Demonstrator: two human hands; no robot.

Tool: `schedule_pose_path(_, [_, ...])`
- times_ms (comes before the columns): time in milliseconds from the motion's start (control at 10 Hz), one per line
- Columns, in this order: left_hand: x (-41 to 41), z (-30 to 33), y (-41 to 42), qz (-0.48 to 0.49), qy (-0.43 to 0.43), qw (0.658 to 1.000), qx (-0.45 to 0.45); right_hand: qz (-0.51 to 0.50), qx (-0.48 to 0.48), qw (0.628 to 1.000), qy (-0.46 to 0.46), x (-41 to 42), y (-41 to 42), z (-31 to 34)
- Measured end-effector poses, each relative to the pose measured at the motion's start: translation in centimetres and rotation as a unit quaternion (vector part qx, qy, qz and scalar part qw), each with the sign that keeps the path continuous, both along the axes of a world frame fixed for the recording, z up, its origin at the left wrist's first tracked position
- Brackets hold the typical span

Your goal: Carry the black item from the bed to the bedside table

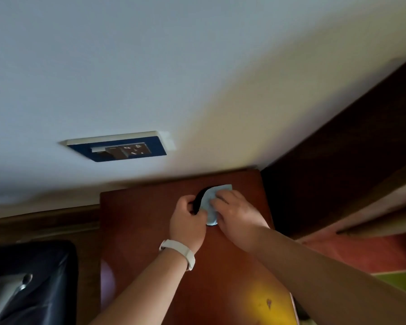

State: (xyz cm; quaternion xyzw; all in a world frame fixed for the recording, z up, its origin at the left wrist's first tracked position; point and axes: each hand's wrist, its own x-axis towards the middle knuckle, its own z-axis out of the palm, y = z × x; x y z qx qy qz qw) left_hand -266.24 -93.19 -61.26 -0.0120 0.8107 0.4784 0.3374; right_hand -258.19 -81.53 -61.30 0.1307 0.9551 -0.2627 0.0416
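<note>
Black item (199,200) down on the bedside table (138,231), near its far edge twd the right corner, w/ a light blue cloth-like piece (211,205) lying over it — placing step by the look of it, nearly done. Left hand (188,220) curled round the item's left rim, fingers pinching the black edge; right hand (237,214) flat on the blue part, fingers together & pressing down, item tucked under and betw both sets of fingers. Next up, probably: ease off both grips w/o dragging it, check it sits steady, clear of the edge.
</note>
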Motion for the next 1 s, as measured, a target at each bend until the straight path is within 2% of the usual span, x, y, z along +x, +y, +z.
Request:
schedule_pose_path(100, [-0.1, 0.2, -1.5, -0.075, 0.133, 0.988, -0.034, 0.002, 0.007, 0.999, -0.036, -0.3, 0.0, 0.2])
schedule_pose_path(200, [-0.9, -0.1, -1.9, -0.2, 0.255, 0.945, -0.046, 0.007, 0.007, 0.999, -0.03, -0.2, 0.4, 0.7])
schedule_pose_path(300, [-1.4, -0.8, -1.6, -0.294, 0.315, 0.898, -0.09, 0.004, 0.018, 1.0, -0.02, 0.2, 0.9, 0.7])
schedule_pose_path(400, [-1.5, -1.8, -1.7, -0.32, 0.339, 0.879, -0.104, 0.015, 0.03, 0.999, -0.013, 0.4, 0.7, 0.3])
schedule_pose_path(500, [-1.4, -2.6, -1.9, -0.309, 0.344, 0.88, -0.108, 0.002, 0.014, 1.0, -0.013, 0.2, 0.6, 0.0])
schedule_pose_path(600, [-1.2, -2.7, -1.6, -0.303, 0.319, 0.889, -0.124, 0.0, 0.006, 0.999, -0.052, -0.3, 0.7, 0.3])
schedule_pose_path(700, [-1.3, -1.5, -1.2, -0.305, 0.268, 0.904, -0.136, 0.016, 0.013, 0.991, -0.13, -0.7, 0.9, 1.7])
schedule_pose_path(800, [-1.3, 0.8, -1.6, -0.321, 0.23, 0.906, -0.15, 0.013, 0.005, 0.99, -0.143, 0.2, 0.8, 4.0])
schedule_pose_path(900, [-0.7, 4.2, -3.0, -0.303, 0.244, 0.913, -0.123, -0.002, 0.002, 0.995, -0.102, 1.6, 0.4, 7.4])
schedule_pose_path(1000, [-0.7, 8.8, -4.6, -0.315, 0.258, 0.905, -0.127, -0.018, -0.014, 0.996, -0.087, 2.8, -0.1, 11.7])
